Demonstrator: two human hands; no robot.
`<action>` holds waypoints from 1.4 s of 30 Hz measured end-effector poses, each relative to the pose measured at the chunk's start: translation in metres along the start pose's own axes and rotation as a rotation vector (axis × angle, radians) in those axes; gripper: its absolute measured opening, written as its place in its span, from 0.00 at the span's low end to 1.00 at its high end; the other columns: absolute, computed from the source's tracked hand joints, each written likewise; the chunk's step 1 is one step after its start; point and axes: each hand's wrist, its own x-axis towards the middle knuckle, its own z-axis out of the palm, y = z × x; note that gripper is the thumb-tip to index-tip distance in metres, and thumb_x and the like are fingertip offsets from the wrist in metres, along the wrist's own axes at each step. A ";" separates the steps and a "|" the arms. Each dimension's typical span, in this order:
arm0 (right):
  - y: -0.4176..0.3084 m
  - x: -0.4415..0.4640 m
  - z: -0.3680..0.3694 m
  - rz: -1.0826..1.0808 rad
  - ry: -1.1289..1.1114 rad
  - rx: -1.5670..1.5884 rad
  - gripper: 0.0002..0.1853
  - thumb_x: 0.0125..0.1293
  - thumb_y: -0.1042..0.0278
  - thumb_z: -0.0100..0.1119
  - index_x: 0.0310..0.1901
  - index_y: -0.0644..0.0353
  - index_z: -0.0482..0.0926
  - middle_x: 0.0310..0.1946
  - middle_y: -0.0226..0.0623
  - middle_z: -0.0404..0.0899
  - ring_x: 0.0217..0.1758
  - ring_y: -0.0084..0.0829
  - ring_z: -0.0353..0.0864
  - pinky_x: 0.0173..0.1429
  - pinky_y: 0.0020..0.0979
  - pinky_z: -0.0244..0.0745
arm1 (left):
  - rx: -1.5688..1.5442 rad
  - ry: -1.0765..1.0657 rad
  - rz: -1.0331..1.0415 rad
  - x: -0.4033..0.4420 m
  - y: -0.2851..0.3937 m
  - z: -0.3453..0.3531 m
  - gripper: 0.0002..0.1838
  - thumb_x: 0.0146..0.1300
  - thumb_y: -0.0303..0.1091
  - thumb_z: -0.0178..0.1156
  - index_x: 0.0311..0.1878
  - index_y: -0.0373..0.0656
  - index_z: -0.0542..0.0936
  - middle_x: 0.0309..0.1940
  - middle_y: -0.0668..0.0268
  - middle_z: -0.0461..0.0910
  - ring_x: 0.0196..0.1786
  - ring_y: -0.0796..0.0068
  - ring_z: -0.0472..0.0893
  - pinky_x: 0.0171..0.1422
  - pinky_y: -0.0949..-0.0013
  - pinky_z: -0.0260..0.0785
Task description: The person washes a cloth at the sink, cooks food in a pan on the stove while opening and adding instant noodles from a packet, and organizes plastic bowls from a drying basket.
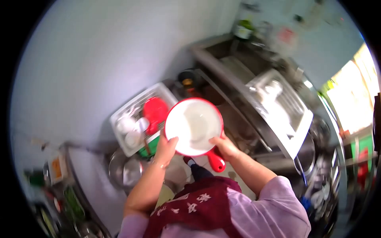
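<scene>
A round white pan with a red rim and red handle (pixel 194 126) is held up in front of my body, its inside facing me. My left hand (pixel 166 147) grips its lower left rim, and my right hand (pixel 225 146) grips the lower right rim beside the handle. The handle points down toward my apron. The pan looks empty. Just left of it, a white dish rack (pixel 117 117) holds a red item (pixel 155 110) and several white dishes.
A metal sink (pixel 228 59) stands at the upper right, with a white drying tray (pixel 300 135) on its near side. A green bottle (pixel 244 29) is behind the sink. Metal bowls (pixel 115 168) lie lower left; shelves with utensils line the right.
</scene>
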 end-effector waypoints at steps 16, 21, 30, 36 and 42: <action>0.078 -0.545 -0.179 -0.229 0.768 0.135 0.43 0.46 0.76 0.51 0.69 0.56 0.48 0.57 0.40 0.63 0.58 0.31 0.65 0.61 0.31 0.64 | 0.422 -1.371 -0.402 -0.316 -0.023 0.314 0.21 0.65 0.41 0.53 0.46 0.32 0.60 0.34 0.53 0.75 0.28 0.67 0.81 0.26 0.67 0.77; 0.150 -0.750 -0.220 -0.347 0.924 0.387 0.37 0.46 0.76 0.51 0.64 0.62 0.58 0.52 0.41 0.70 0.53 0.32 0.71 0.56 0.33 0.69 | 0.467 -1.747 -0.515 -0.473 -0.069 0.438 0.17 0.70 0.42 0.45 0.50 0.36 0.63 0.39 0.57 0.76 0.31 0.71 0.81 0.33 0.72 0.75; 0.207 -1.014 -0.209 -0.671 1.500 0.765 0.28 0.49 0.76 0.52 0.56 0.70 0.66 0.47 0.47 0.75 0.46 0.41 0.78 0.52 0.38 0.75 | 0.608 -2.175 -0.412 -0.667 -0.071 0.596 0.18 0.70 0.39 0.46 0.56 0.37 0.66 0.49 0.56 0.76 0.39 0.69 0.81 0.42 0.67 0.76; 0.149 -1.101 -0.235 -0.887 1.611 0.714 0.29 0.53 0.68 0.51 0.58 0.69 0.63 0.49 0.52 0.73 0.48 0.51 0.76 0.47 0.51 0.76 | 0.660 -2.170 -0.390 -0.678 -0.087 0.665 0.16 0.70 0.37 0.46 0.54 0.37 0.68 0.47 0.58 0.78 0.39 0.69 0.81 0.43 0.68 0.76; 0.024 -1.162 -0.304 -1.026 1.642 0.590 0.30 0.55 0.65 0.51 0.60 0.66 0.61 0.52 0.50 0.71 0.51 0.47 0.75 0.51 0.49 0.75 | 0.445 -2.037 -0.421 -0.657 -0.106 0.726 0.14 0.69 0.35 0.46 0.52 0.36 0.69 0.45 0.57 0.78 0.38 0.71 0.81 0.41 0.70 0.75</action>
